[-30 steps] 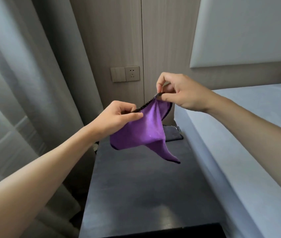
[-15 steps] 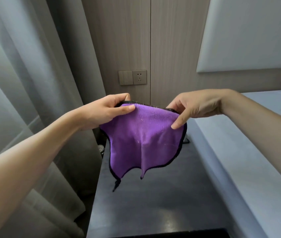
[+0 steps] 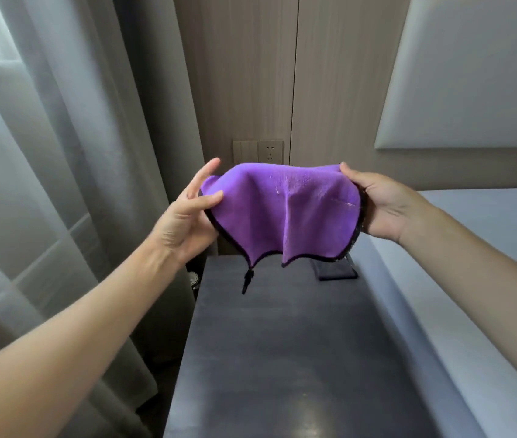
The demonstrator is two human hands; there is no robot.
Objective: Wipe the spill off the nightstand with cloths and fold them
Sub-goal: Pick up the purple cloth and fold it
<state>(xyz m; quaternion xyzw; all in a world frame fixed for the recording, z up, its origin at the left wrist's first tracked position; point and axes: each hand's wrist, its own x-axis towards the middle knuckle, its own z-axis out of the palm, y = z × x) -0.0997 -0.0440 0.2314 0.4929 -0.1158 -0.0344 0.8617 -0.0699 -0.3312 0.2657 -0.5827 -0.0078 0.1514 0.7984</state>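
A purple cloth (image 3: 285, 213) with a black hem hangs in the air above the far end of the dark nightstand (image 3: 282, 358). My left hand (image 3: 187, 219) pinches its left edge between thumb and fingers. My right hand (image 3: 380, 207) holds the right edge, thumb on top and fingers behind the cloth. The cloth is doubled over and sags in the middle, with a black loop dangling from its lower left corner. A dark folded cloth (image 3: 334, 270) lies at the back right of the nightstand, partly hidden by the purple one.
A bed (image 3: 471, 279) runs along the right side of the nightstand. Grey curtains (image 3: 61, 184) hang on the left. A wall socket (image 3: 269, 151) sits on the wood panel behind. A small round object (image 3: 192, 277) shows in the gap left of the nightstand.
The cloth went from bunched between close hands to spread wide. My hands moved apart and shifted their hold to its side edges, and the view tilted up.
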